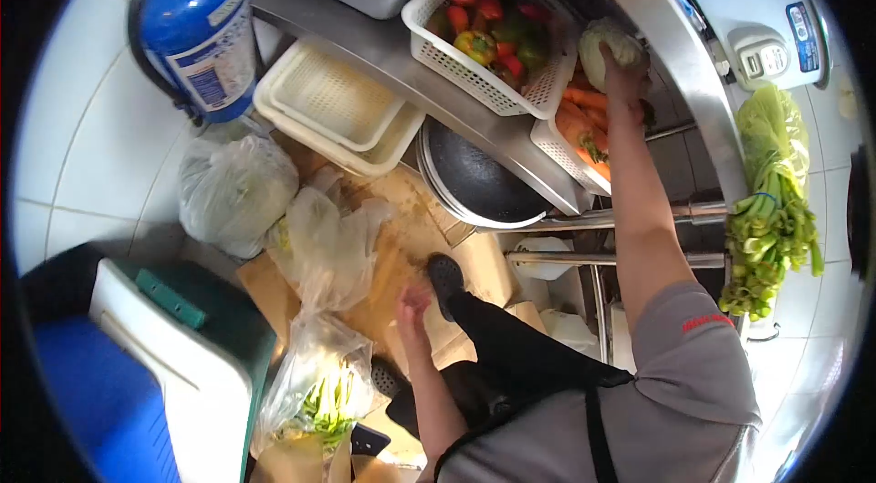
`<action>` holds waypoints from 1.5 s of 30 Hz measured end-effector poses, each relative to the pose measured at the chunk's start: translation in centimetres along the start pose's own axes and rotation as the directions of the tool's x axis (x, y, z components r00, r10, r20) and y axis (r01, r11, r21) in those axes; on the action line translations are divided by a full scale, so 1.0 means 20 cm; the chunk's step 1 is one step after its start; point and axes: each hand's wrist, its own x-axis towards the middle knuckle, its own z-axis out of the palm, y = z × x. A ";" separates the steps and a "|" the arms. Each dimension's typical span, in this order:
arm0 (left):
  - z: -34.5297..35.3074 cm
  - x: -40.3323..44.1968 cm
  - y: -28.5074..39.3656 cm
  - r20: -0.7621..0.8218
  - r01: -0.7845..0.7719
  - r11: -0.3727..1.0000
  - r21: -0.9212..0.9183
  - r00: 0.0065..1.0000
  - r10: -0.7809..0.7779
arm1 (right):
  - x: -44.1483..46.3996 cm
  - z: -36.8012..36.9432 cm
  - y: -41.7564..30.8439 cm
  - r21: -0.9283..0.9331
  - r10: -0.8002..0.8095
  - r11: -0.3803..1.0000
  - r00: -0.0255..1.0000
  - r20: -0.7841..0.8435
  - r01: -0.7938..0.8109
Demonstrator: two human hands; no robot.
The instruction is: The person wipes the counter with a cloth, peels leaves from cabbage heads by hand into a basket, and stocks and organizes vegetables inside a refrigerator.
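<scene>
At the upper right, my right hand (628,84) reaches over the shelf with its fingers around a pale green cabbage (604,49). Just below it are carrots (577,129) in a white basket (557,153), partly covered by my forearm. Left of the cabbage, another white basket (429,43) holds red, green and yellow bell peppers (475,46). My left hand (414,302) hangs low over the floor, fingers loosely bent and apart, with nothing seen in it. Nearby on the floor lies a clear plastic bag (333,250).
A blue fire extinguisher (205,36) stands upper left, above a tied plastic bag (235,186). Under the metal shelf (365,50) are stacked white trays (274,100) and a black wok (484,177). Green stalks (771,228) hang at right; a bin (182,373) sits lower left.
</scene>
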 end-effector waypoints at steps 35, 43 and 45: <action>2.51 -0.77 1.33 0.461 -0.588 -0.012 0.809 0.646 -0.608 | -0.70 -2.04 0.59 0.487 -0.109 -0.143 0.503 0.858 -0.862; 2.01 -1.27 0.82 0.705 -0.411 0.642 0.647 0.644 -0.298 | -0.75 -2.45 0.88 0.534 -0.246 -0.332 0.618 0.747 -0.777; 1.96 -1.39 0.83 0.756 -0.510 0.637 0.577 0.630 -0.180 | -0.78 -2.46 0.93 0.523 -0.323 -0.280 0.592 0.739 -0.805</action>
